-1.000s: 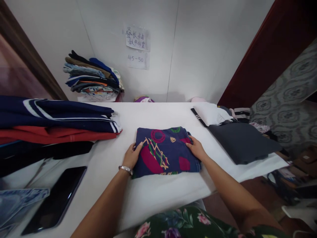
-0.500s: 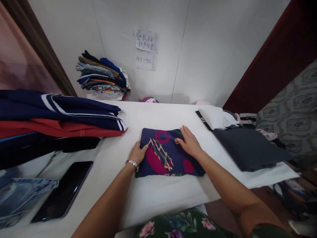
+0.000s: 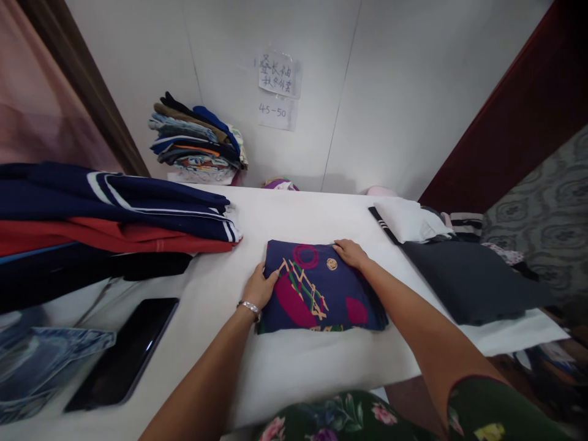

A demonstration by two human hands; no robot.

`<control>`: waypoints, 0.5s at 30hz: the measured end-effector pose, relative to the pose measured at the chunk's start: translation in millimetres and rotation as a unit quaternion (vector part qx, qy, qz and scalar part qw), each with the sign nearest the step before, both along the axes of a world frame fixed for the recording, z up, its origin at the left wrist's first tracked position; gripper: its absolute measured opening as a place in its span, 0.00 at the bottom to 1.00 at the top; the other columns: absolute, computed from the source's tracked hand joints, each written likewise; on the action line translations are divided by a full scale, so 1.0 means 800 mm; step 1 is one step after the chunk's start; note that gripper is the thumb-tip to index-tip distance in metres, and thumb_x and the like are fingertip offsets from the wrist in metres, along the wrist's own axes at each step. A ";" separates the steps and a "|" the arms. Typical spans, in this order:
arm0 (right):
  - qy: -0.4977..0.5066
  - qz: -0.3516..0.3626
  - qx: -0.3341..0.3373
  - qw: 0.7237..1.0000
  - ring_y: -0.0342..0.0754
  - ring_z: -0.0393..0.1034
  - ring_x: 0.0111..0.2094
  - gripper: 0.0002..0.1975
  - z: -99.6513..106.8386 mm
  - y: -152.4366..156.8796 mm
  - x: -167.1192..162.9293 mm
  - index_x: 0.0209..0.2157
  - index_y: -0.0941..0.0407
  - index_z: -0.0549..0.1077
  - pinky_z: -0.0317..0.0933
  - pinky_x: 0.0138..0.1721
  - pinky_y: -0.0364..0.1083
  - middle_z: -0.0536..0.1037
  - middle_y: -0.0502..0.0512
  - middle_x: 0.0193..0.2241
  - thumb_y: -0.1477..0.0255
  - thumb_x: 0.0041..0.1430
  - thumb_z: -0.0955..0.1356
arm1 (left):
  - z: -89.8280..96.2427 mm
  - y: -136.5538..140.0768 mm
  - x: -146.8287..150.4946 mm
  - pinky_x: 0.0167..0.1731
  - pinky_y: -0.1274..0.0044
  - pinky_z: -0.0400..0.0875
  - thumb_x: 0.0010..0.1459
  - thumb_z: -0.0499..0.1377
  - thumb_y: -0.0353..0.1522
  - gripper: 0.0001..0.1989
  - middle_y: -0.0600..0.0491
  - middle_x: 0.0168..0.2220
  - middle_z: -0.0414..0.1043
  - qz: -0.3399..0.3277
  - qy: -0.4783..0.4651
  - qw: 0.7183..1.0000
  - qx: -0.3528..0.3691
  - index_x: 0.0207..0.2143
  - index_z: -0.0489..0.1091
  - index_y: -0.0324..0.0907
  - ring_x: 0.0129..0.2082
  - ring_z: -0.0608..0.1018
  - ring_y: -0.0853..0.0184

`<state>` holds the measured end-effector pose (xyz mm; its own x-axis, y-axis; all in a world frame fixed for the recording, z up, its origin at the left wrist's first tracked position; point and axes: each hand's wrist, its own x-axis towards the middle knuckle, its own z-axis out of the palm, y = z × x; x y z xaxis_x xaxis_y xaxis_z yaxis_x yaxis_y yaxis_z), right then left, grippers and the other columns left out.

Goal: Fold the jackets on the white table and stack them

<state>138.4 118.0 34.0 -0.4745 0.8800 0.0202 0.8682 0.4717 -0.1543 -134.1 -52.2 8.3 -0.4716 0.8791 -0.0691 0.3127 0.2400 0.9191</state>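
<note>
A folded navy garment (image 3: pixel 301 288) with magenta, green and tan patterns lies flat on the white table in front of me. My left hand (image 3: pixel 260 288) grips its left edge, thumb on top and the other fingers partly hidden at the side; a bracelet is on that wrist. At the far right corner of the same garment, my right hand (image 3: pixel 351 253) has its fingers closed over the edge, with the fingertips partly out of sight.
To the left lie navy and red clothes (image 3: pixel 184 223), a black phone (image 3: pixel 124 355) and blue jeans (image 3: pixel 55 367). A tall clothes stack (image 3: pixel 197 138) stands by the wall. Dark grey folded cloth (image 3: pixel 478 278) and a white bundle (image 3: pixel 408 219) occupy the right side. Handwritten papers (image 3: pixel 278 92) hang above.
My right hand has gone from lying spread on the garment's top to gripping its far right corner, uncovering a round tan motif. My left hand stays at the left edge. The view has shifted slightly.
</note>
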 end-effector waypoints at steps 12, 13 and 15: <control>-0.040 -0.142 0.015 0.989 0.57 0.75 0.45 0.28 0.005 0.010 0.008 0.42 0.56 0.79 0.63 0.44 0.50 0.81 0.65 0.40 0.51 0.67 0.57 | 0.014 -0.002 0.006 0.49 0.66 0.70 0.61 0.55 0.40 0.25 0.40 0.49 0.77 -0.015 0.095 0.992 -0.080 0.57 0.66 0.37 0.50 0.78 0.53; -0.037 -0.145 0.012 0.989 0.58 0.75 0.46 0.27 0.001 0.011 0.007 0.44 0.56 0.78 0.63 0.45 0.51 0.81 0.66 0.41 0.51 0.67 0.58 | 0.014 -0.002 0.007 0.49 0.67 0.70 0.61 0.55 0.40 0.26 0.40 0.49 0.77 -0.015 0.098 0.992 -0.080 0.57 0.66 0.37 0.50 0.78 0.53; -0.028 -0.154 0.008 0.988 0.58 0.74 0.48 0.26 -0.004 0.014 0.007 0.48 0.56 0.77 0.63 0.46 0.51 0.80 0.65 0.45 0.52 0.67 0.59 | 0.013 0.000 0.007 0.50 0.68 0.70 0.60 0.56 0.40 0.25 0.41 0.49 0.77 -0.013 0.095 0.993 -0.073 0.57 0.67 0.38 0.50 0.78 0.54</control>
<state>143.9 129.5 30.8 -0.1859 0.9824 0.0160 0.9777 0.1866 -0.0960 -128.5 -52.6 18.9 -0.4655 0.8784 -0.1079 0.4849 0.3551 0.7993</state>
